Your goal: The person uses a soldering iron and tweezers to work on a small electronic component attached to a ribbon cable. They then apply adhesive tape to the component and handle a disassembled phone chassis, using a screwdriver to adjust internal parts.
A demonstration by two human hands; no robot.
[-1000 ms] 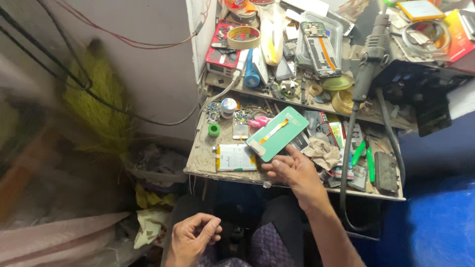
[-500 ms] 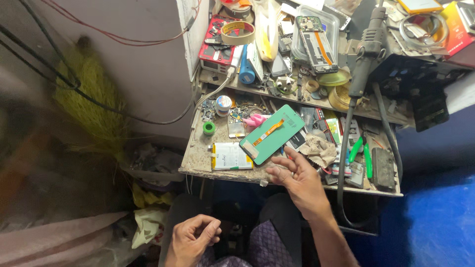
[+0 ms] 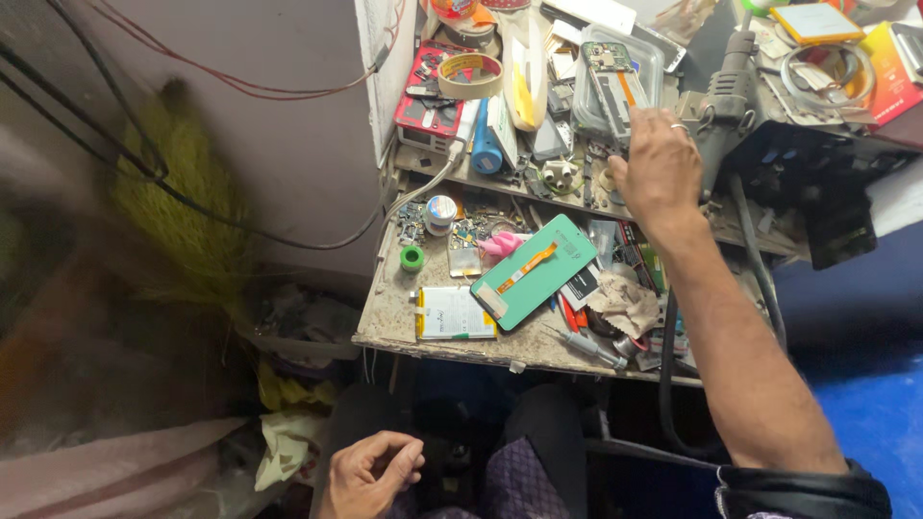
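Right hand (image 3: 661,165) stretched to the upper shelf, fingers spread, touching the opened phone (image 3: 615,82) in the clear tray (image 3: 588,113), no grip yet. Left hand (image 3: 370,471) loosely curled, empty, at the lap. Risk: forearm sweeps the green display panel (image 3: 534,271) off the bench edge (image 3: 500,351).

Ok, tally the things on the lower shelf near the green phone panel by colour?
Green: 2 (flat green phone panel, small green tape roll)
Pink: 1 (pink plastic tool)
White: 1 (flat white battery)
Total: 4
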